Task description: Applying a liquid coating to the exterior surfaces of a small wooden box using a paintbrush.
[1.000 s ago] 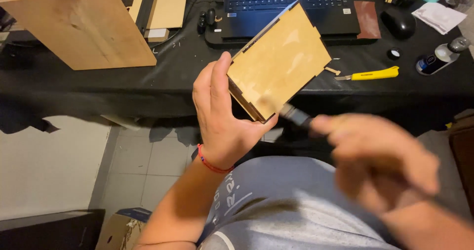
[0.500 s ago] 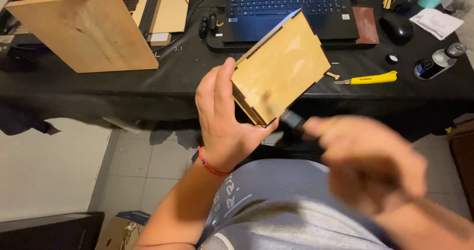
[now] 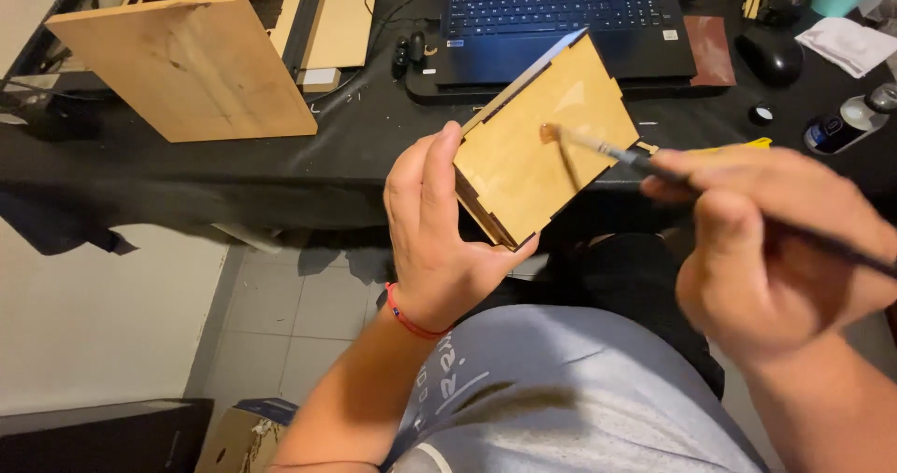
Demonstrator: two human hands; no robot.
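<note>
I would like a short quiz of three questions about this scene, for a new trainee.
1. True or false: the left hand holds the wooden box.
2. What does the brush tip touch? A) the laptop B) the box's top face C) the wooden board
3. Fill in: the right hand holds the ____.

Key: 1 true; 2 B; 3 brush.

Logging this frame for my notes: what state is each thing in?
Wooden box: held tilted, brush tip touching its face.
Paintbrush: gripped in right hand.
Left hand: gripping the box.
Laptop: open.
Wooden panel: propped tilted.
</note>
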